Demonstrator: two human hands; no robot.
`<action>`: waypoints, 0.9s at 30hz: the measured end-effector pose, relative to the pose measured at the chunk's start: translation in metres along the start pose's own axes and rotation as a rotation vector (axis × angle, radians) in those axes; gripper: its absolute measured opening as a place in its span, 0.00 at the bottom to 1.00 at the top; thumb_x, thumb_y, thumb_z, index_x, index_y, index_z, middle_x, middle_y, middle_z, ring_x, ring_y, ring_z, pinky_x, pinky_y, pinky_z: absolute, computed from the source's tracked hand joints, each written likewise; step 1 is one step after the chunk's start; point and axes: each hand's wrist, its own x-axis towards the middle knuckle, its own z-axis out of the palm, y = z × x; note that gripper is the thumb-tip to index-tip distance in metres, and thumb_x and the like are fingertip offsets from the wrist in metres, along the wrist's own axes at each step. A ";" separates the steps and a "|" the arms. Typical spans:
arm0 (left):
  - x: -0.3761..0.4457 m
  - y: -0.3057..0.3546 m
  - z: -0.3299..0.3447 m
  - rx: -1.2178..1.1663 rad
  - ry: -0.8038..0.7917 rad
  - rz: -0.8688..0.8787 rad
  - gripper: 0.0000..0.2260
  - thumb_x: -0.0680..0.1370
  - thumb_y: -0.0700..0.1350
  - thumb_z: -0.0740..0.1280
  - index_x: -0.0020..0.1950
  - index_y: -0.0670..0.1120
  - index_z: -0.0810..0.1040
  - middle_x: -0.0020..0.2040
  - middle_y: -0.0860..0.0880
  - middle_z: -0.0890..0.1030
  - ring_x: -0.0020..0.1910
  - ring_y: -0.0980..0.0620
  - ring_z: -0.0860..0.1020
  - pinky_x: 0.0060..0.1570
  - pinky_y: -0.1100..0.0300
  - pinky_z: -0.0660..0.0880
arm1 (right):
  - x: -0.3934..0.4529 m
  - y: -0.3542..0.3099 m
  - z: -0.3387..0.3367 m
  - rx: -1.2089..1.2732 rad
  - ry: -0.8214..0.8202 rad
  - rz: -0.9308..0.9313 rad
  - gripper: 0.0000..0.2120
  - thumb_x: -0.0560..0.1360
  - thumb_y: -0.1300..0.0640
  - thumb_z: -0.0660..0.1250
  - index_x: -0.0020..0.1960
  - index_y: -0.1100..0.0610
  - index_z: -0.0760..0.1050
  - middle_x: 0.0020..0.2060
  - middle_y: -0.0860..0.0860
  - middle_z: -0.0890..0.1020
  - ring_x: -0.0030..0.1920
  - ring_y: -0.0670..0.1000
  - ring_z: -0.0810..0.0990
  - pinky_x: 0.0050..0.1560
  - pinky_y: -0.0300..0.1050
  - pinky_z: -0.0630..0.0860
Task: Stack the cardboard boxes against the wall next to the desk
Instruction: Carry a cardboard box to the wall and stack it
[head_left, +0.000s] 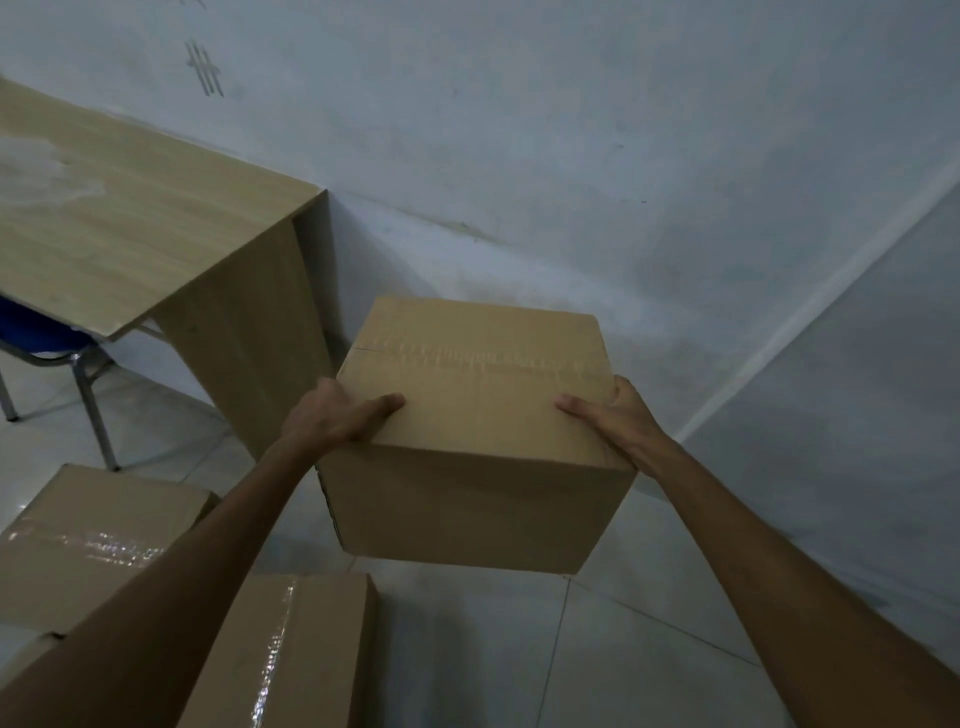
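Cardboard box (475, 431) at frame centre, clasped by left hand (332, 415) and right hand (613, 415) — nothing stacked yet; two boxes (88, 535) waiting lower left.

I count three cardboard boxes: one box (478, 436) held up just right of the tabletop (130, 228), a second box (88, 545) on the floor below the tabletop, a third box (291, 654) nearer me. One blue chair (47, 332) sits under the tabletop.

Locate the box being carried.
Head view, centre: the carried box is held between left hand and right hand, just right of the desk.
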 end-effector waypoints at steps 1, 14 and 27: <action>0.009 0.002 -0.002 0.006 0.003 0.003 0.43 0.66 0.69 0.71 0.68 0.40 0.67 0.62 0.40 0.75 0.57 0.39 0.77 0.56 0.44 0.77 | 0.007 -0.004 0.004 0.000 0.006 0.002 0.51 0.51 0.33 0.80 0.67 0.53 0.69 0.59 0.51 0.80 0.56 0.54 0.81 0.59 0.58 0.79; 0.137 0.005 -0.006 -0.023 -0.038 -0.033 0.53 0.53 0.77 0.69 0.65 0.41 0.71 0.60 0.41 0.78 0.54 0.40 0.79 0.53 0.43 0.79 | 0.117 -0.017 0.058 0.038 0.006 0.023 0.52 0.47 0.31 0.80 0.66 0.51 0.70 0.59 0.50 0.80 0.55 0.54 0.82 0.59 0.59 0.79; 0.270 -0.017 0.036 -0.023 0.005 -0.135 0.43 0.65 0.66 0.74 0.69 0.40 0.65 0.65 0.39 0.74 0.60 0.39 0.75 0.57 0.45 0.75 | 0.252 0.030 0.128 0.041 -0.003 0.044 0.48 0.56 0.39 0.82 0.70 0.52 0.68 0.61 0.51 0.79 0.59 0.55 0.80 0.62 0.59 0.78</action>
